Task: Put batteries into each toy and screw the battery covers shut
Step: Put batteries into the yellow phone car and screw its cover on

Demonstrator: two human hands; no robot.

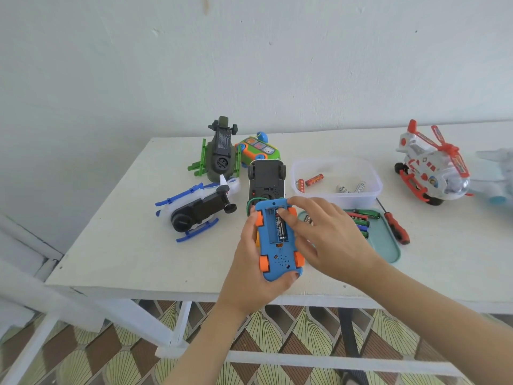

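Grip: L hand (249, 262) clamps upturned blue car (280, 262), R hand (330, 240) flat-fingered presses battery (281, 226) in.

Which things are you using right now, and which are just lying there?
In use: blue toy car in the left hand; battery touched by the right hand.
Lying about: red screwdriver, red-and-white helicopter, green helicopter, black car.

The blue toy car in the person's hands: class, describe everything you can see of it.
The blue toy car, seemingly moulded plastic with four orange wheels, is held underside up over the near edge of the table. Its battery compartment is uncovered, with one black battery lying inside. Small speaker holes sit near its close end. The left hand grips it from the side and beneath; the right hand touches the battery with its fingers.
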